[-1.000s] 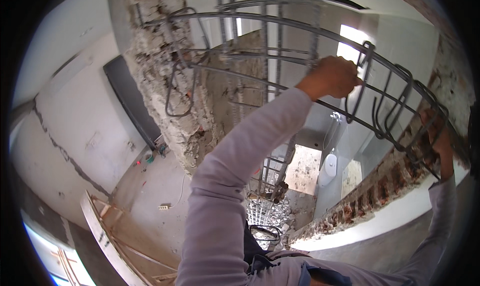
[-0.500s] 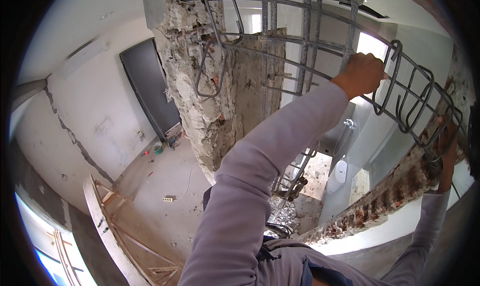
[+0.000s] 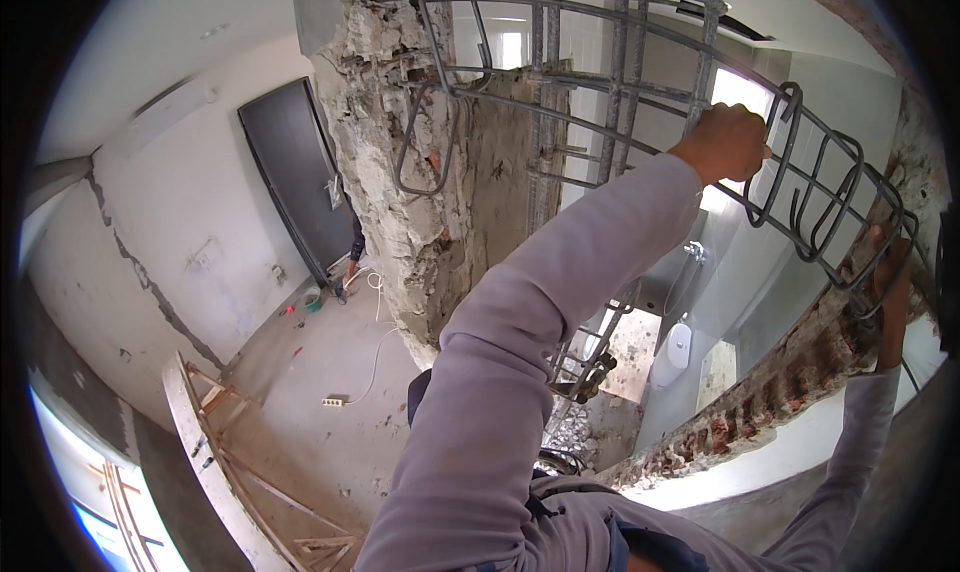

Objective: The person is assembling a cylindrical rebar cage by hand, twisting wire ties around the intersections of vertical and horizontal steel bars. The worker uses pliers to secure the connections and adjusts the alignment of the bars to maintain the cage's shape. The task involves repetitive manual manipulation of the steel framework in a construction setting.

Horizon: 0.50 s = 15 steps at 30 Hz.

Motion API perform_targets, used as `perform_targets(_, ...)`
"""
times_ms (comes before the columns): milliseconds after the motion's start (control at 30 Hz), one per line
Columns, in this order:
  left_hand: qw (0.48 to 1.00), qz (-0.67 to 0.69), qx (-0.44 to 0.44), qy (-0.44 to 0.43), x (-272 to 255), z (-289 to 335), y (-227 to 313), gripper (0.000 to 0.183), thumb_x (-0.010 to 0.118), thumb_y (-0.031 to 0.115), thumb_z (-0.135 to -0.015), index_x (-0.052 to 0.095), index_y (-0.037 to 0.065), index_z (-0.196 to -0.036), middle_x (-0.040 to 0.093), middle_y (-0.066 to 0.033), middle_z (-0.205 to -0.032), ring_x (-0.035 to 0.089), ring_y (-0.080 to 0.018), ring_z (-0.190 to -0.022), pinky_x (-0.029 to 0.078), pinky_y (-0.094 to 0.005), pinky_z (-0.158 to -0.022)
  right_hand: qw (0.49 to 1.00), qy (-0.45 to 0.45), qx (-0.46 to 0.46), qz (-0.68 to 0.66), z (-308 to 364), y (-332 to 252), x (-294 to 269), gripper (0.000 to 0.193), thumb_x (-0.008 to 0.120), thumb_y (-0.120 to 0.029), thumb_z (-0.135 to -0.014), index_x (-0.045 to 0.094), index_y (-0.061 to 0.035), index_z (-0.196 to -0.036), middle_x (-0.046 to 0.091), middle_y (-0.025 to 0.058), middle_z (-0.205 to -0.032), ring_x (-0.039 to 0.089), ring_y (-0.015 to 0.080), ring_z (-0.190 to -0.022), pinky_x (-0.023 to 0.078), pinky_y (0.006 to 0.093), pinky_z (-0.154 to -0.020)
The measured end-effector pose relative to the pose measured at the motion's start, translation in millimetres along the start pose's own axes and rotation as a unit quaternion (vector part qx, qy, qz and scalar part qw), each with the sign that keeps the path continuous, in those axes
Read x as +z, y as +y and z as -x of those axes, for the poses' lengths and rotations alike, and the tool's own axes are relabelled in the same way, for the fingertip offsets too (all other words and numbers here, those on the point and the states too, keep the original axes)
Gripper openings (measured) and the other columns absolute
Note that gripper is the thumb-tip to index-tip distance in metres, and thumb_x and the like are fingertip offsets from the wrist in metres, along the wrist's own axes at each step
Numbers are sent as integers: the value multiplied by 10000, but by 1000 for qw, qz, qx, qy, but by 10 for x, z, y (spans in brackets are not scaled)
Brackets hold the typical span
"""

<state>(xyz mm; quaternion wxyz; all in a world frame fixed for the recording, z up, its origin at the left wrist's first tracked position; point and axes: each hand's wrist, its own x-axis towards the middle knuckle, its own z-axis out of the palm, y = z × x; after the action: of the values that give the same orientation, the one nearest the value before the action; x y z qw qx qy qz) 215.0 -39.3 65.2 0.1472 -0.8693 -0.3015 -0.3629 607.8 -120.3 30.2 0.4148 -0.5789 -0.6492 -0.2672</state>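
Observation:
A cage of steel reinforcing bars [image 3: 600, 129] runs overhead from a broken concrete column to the brick wall on the right. My left hand [image 3: 728, 144] is closed around one of its long bars, just left of a rectangular stirrup [image 3: 778, 162]. Several more stirrups [image 3: 835, 197] hang together toward the right end. There my right hand [image 3: 888, 272] is raised among the bar ends at the wall, its fingers closed on the rebar and partly hidden by it.
The rough concrete column [image 3: 400, 202] stands left of my arm, and a broken brick wall edge [image 3: 740, 422] slopes below my right hand. A wooden trestle [image 3: 215, 447], a power strip [image 3: 335, 402] and rubble [image 3: 570, 432] lie below. Another person's arm [image 3: 355, 257] reaches down near the dark door [image 3: 290, 162].
Another person's arm has come into view by the door, with a pale cable beside it. My right hand has shifted slightly at the cage end; my left keeps its grip.

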Motion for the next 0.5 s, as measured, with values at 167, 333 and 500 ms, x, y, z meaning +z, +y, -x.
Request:
perform_targets(167, 990, 127, -42, -34, -174, 48, 197, 304, 476, 275, -930, 661, 35, -950, 638, -147, -941, 569, -369, -982, 433, -437, -888, 984, 80, -18, -160, 70, 382, 53, 391, 528, -358, -931, 578, 9, -1056, 621, 137, -948, 553, 215, -877, 423, 358, -822)
perform_targets(333, 971, 198, 109, 82, -721, 808, 327, 237, 505, 213, -907, 644, 25, -946, 643, -142, -835, 590, -375, -895, 437, -450, -872, 998, -45, 35, 33, 124, -264, -166, 328, 540, -266, -930, 577, 14, -1098, 607, 152, -1070, 556, 227, -988, 410, 349, -878)
perform_targets(500, 969, 124, -41, 209, -1180, 1868, -221, 146, 631, 150, -860, 665, 31, -937, 681, -93, -904, 653, -172, -779, 514, -274, -656, 978, 42, -95, 183, 326, 88, -384, 266, 502, -121, -923, 564, 3, -1151, 568, 176, -1188, 523, 278, -1133, 395, 379, -947)
